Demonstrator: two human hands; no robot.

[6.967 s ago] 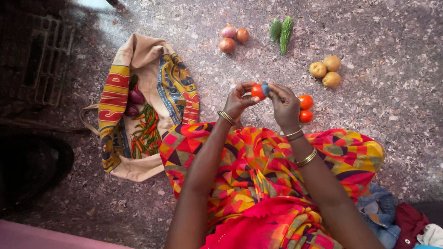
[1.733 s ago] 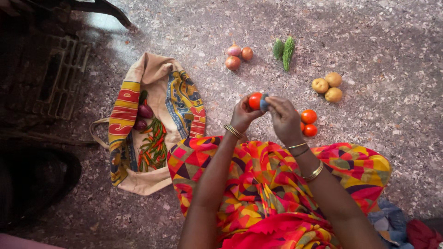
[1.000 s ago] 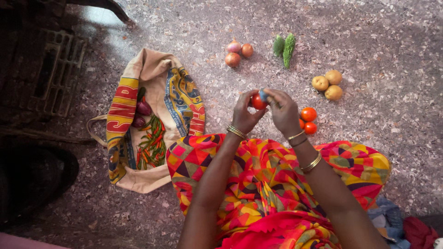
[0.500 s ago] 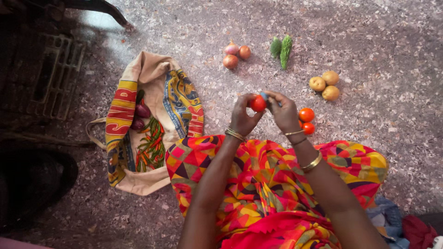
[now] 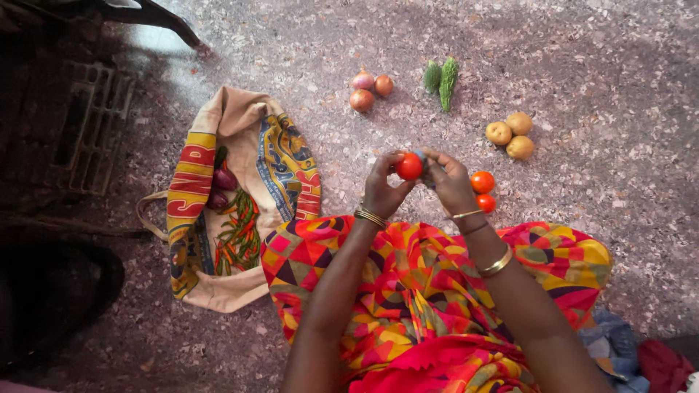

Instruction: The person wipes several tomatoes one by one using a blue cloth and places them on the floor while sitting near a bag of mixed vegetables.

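My left hand [image 5: 380, 189] holds a red tomato [image 5: 409, 167] up by its fingertips, above my lap in bright patterned cloth [image 5: 437, 291]. My right hand [image 5: 450, 183] presses a small blue cloth [image 5: 420, 155] against the tomato's far side; most of that cloth is hidden by the fingers. Two more tomatoes [image 5: 481, 182] lie on the speckled floor just right of my right hand.
An open printed sack [image 5: 247, 145] at left holds chillies [image 5: 237, 236] and dark aubergines [image 5: 224, 180]. Further out on the floor lie three onions [image 5: 361, 100], two bitter gourds [image 5: 448, 73] and three potatoes [image 5: 510, 136]. A metal grate [image 5: 87, 124] sits far left. Folded clothes [image 5: 619, 349] are at bottom right.
Both hands have kept the tomato between them, the right fingers shifting the blue cloth over it. The view has wobbled slightly; the floor items stay put.
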